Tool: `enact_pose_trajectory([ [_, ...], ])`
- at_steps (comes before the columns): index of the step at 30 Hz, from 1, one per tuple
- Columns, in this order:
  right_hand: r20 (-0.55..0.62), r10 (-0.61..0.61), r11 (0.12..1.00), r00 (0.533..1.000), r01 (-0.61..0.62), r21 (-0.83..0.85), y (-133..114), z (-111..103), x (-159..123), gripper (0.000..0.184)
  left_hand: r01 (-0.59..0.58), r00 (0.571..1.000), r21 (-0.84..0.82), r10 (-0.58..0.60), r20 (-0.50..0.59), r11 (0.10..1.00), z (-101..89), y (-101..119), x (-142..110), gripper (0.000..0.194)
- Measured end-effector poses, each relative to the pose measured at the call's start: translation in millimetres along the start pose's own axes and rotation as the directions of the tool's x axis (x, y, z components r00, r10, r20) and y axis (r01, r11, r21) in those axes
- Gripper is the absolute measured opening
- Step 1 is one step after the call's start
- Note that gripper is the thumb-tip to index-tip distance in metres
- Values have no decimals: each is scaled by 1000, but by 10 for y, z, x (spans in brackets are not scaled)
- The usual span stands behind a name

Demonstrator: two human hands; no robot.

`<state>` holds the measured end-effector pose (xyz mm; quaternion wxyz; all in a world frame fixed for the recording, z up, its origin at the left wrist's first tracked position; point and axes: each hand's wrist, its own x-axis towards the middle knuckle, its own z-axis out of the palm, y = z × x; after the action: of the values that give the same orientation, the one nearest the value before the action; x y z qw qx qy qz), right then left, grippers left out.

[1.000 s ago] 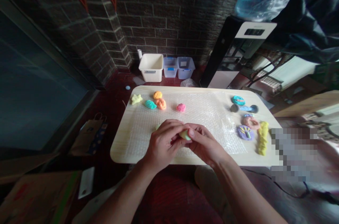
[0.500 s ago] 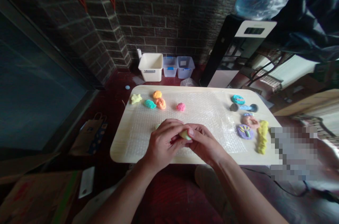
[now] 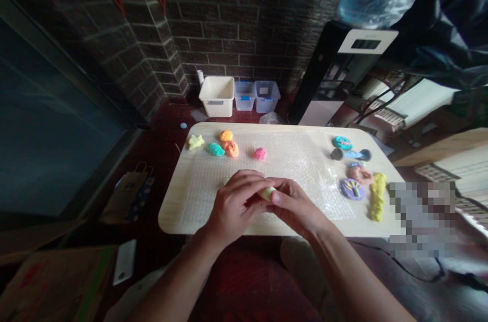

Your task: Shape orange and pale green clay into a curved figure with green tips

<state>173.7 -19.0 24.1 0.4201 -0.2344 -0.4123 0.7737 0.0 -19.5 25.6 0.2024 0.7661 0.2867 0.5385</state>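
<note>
A dark brick wall filled the top of the frame. Below it, a pale wooden tabletop spread across the middle, with a sheet of bubble wrap over much of its surface.

The left hand and right hand met near the centre of the frame, above the wrap's near part, both curled narrow around one small piece between them. Toward the right of the tabletop lay a lumpy yellow strip, a dumbbell-shaped piece and a purple disc; toward the upper left sat an orange-red lump and a teal lump, with a pink lump nearer the middle.

The held piece, a pale green lump, showed only in part between the fingers, the right thumb against its side. It looked like soft modelling clay, so good handling seemed to call for light, even pressure, small turns between presses, and the left fingers as a steady backing; a hard pinch from that thumb could have dented it. Its hidden underside could not be judged.
</note>
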Motion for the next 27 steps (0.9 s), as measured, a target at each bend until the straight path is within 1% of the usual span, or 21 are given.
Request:
enact_pose_trajectory([
  [2, -3, -7, 1000, 1000, 7, -6, 7, 5, 1, 32, -7, 1000, 18, 8, -13, 1000, -7, 2, 0, 25],
  [5, -7, -23, 999, 1000, 23, -50, -3, 22, 6, 26, -15, 1000, 46, 16, -26, 999, -1, 19, -6, 25],
  [7, -23, -31, 994, 999, 29, -102, -19, 18, 5, 26, 15, 1000, 55, -14, -18, 998, 11, 14, -20, 30],
  [8, -51, -50, 989, 997, 42, -142, -27, 7, 3, 27, 61, 998, 39, -60, -24, 997, 18, -2, -30, 35],
  [9, -93, -86, 978, 992, 66, -199, -35, -10, -2, 28, 133, 990, -8, -133, -42, 991, 22, -26, -41, 42],
  [10, -139, -144, 955, 980, 100, -279, -43, -30, -8, 29, 233, 969, -95, -239, -60, 968, 25, -57, -52, 47],
  [11, -178, -219, 913, 959, 137, -384, -52, -53, -16, 31, 347, 927, -220, -369, -65, 912, 24, -92, -61, 48],
  [12, -195, -303, 847, 933, 170, -503, -61, -74, -25, 32, 458, 863, -372, -504, -33, 808, 21, -126, -67, 43],
  [13, -183, -382, 759, 906, 195, -621, -72, -91, -34, 34, 553, 784, -511, -619, 51, 658, 15, -154, -69, 34],
  [14, -145, -444, 659, 884, 213, -721, -82, -103, -43, 37, 618, 708, -611, -688, 158, 495, 9, -172, -68, 28],
  [15, -90, -482, 561, 871, 228, -796, -93, -107, -51, 39, 662, 647, -665, -711, 274, 347, 3, -179, -63, 27],
  [16, -31, -499, 477, 866, 245, -844, -101, -106, -57, 40, 688, 610, -686, -700, 371, 237, -1, -175, -56, 29],
  [17, 25, -501, 414, 865, 265, -871, -106, -98, -61, 41, 703, 595, -691, -673, 440, 170, -2, -162, -48, 31],
  [18, 71, -497, 370, 865, 286, -884, -107, -88, -63, 42, 710, 591, -691, -647, 482, 135, -2, -146, -40, 30],
  [19, 105, -494, 341, 863, 303, -890, -104, -75, -64, 44, 712, 592, -692, -630, 502, 118, 0, -129, -33, 28],
  [23, 149, -515, 283, 844, 332, -900, -88, -33, -68, 55, 699, 584, -708, -655, 479, 106, 10, -96, -23, 24],
  [27, 187, -527, 249, 829, 361, -899, -117, -3, -80, 46, 687, 607, -719, -629, 487, 107, -5, -91, -21, 23],
])
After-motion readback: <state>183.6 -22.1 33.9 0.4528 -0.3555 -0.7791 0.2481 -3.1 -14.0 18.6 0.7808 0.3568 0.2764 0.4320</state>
